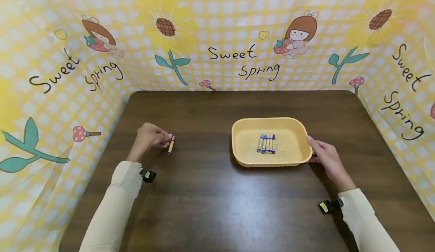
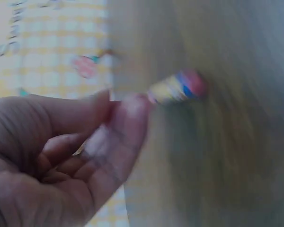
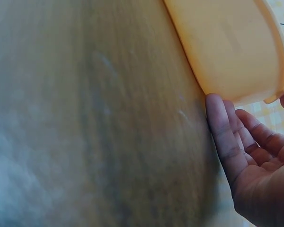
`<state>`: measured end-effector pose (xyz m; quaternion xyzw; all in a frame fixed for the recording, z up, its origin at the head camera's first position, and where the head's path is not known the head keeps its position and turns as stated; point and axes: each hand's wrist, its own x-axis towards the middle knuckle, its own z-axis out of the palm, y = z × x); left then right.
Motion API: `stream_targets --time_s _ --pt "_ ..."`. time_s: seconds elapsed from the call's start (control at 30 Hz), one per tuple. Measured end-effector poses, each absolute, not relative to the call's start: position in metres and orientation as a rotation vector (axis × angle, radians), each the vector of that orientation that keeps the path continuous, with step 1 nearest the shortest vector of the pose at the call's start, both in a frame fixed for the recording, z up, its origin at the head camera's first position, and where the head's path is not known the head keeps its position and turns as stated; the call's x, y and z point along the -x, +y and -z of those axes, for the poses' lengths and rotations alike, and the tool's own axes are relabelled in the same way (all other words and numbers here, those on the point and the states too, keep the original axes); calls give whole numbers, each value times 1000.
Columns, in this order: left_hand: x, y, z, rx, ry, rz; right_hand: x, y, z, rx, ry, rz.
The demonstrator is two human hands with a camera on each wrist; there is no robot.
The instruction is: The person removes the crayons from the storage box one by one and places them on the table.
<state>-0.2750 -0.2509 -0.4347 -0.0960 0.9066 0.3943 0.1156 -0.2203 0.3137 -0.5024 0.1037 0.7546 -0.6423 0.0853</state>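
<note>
On the left side of the table, my left hand point(image 1: 151, 135) pinches one end of a crayon point(image 1: 171, 146) between thumb and finger. In the left wrist view that crayon point(image 2: 173, 90) has a yellow wrapper, a blue band and a pinkish-red end, somewhat blurred. A yellow plastic tray point(image 1: 238, 146) stands right of centre. My right hand point(image 1: 327, 157) holds its right end, thumb at the rim and fingers below it against the outer wall point(image 3: 227, 56). Several crayons point(image 1: 266, 144) lie side by side inside the tray, blue, pinkish and purple tips among them.
The brown wooden table point(image 1: 204, 203) reaches back to a yellow checked cloth point(image 1: 224, 18) with printed flowers and figures, which also hangs at both sides. Small black cameras point(image 1: 148, 176) are strapped to both wrists.
</note>
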Motion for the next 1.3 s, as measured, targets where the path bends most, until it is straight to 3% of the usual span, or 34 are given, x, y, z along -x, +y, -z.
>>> stream_targets --time_s 0.17,0.4,0.8,1.3 --pt "269 -225 419 250 2406 -1764 224 314 502 -285 2275 1883" --pt "271 -133 408 46 2120 -2145 221 318 501 -299 2302 1857" --pt "283 6 415 -356 2660 -1477 221 311 503 -297 2295 1877" --pt "298 54 443 -334 2717 -761 231 315 485 -152 2316 1736"
